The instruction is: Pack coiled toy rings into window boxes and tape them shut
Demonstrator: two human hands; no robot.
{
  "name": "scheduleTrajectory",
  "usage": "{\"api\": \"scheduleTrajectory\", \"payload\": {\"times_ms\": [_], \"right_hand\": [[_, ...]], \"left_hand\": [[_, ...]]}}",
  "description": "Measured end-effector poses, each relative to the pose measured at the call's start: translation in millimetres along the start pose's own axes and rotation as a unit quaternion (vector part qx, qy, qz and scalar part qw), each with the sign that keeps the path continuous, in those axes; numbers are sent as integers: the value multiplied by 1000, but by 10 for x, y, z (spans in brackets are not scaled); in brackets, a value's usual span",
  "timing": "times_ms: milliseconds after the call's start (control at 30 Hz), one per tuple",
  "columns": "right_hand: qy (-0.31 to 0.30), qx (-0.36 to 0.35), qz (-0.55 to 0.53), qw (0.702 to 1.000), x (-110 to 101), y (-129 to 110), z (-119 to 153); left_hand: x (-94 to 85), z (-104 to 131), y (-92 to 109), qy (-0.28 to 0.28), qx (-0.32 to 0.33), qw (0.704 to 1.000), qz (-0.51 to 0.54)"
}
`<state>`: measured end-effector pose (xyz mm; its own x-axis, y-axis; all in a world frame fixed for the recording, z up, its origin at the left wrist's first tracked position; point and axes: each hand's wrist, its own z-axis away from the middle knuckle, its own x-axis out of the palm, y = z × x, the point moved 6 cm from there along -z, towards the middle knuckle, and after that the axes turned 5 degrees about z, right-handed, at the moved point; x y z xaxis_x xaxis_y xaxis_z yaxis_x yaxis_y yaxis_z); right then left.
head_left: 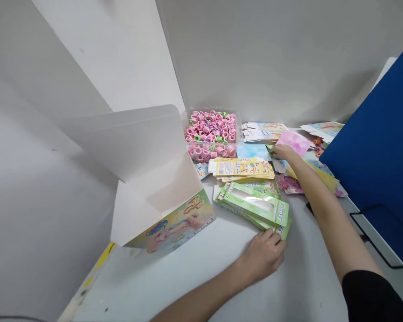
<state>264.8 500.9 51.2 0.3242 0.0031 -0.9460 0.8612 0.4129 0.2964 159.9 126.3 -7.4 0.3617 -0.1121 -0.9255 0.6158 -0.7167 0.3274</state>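
My left hand (265, 252) is at the near right corner of a stack of flat green boxes (255, 203). Its fingers are curled and closed on the edge of a lower green box, and the fingertips are partly hidden. The top box has a long clear window. Farther back, my right hand (284, 151) pinches a green card (270, 148), mostly covered by the fingers. This hand is between a pale blue card (253, 152) and a pink card (294, 141). Behind the green stack lies a pile of flat yellow boxes (243, 167).
An open printed carton (174, 228) with a raised white flap stands at left. A clear bin (235, 150) of pink and green rings is by the wall. Flat boxes (265, 130) are stacked beside it. A blue panel (383, 143) bounds the right side, near a black cable (378, 250).
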Motion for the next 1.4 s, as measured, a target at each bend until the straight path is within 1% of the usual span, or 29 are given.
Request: {"api": "scheduleTrajectory", "payload": {"times_ms": [133,300,467,700,1133,1400], "right_hand": [[-6,-28,9,1000,49,22,-45],[2,-62,2,998,32,85,-85],[5,-65,-11,998,35,141,-81],[10,-69,-30,997,52,140,-61],[35,-50,-63,996,61,262,-7],[46,-2,-90,995,97,342,69]], "left_hand": [[-19,-5,10,-3,0,1000,-5],[-40,-5,16,-7,1,1000,-3],[-43,-10,22,-14,1,1000,-1],[-50,-3,34,-12,6,1000,-2],[-45,11,32,20,19,1000,-10],[-45,9,36,14,18,1000,-8]]}}
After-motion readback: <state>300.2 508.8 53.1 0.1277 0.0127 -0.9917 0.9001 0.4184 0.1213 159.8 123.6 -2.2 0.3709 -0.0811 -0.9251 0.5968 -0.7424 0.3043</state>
